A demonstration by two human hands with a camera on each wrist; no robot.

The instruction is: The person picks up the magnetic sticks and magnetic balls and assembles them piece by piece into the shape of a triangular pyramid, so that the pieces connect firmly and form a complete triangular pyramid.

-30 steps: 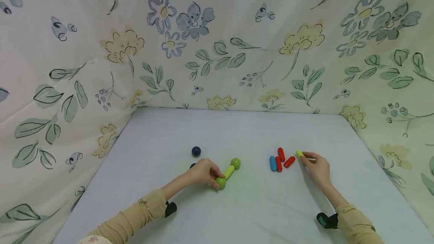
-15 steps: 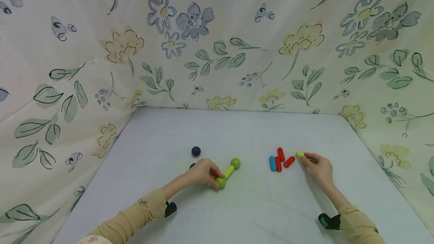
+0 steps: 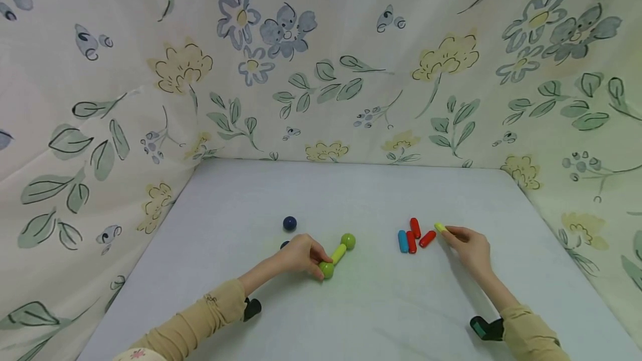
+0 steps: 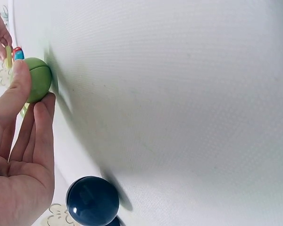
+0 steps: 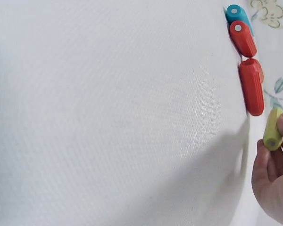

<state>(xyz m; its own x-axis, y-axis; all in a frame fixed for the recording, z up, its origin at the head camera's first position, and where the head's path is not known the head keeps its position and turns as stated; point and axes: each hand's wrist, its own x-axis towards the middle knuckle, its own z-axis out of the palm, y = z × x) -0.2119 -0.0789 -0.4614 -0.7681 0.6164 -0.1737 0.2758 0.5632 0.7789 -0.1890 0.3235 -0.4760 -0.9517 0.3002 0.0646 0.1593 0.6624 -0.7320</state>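
Note:
My left hand (image 3: 302,255) pinches a green ball (image 3: 326,270) between thumb and fingers, low over the table. A yellow-green rod (image 3: 339,253) runs from that ball to a second green ball (image 3: 348,241) farther back, the three in one line. In the left wrist view the held green ball (image 4: 39,79) shows a seam around it. On the right, my right hand (image 3: 470,247) pinches a short yellow-green rod (image 3: 439,228) by one end. The right wrist view shows a grey disc in the end of this held rod (image 5: 273,131).
Several red rods (image 3: 427,239) and a blue rod (image 3: 403,241) lie just left of my right hand. A dark blue ball (image 3: 289,223) sits behind my left hand, which partly hides another. The white table (image 3: 371,194) meets a flowered cloth (image 3: 321,110) at the back and sides.
My right hand, with the yellow-green rod, moved slightly right and then a little back left toward the red rods. My left hand and the green balls stay in place.

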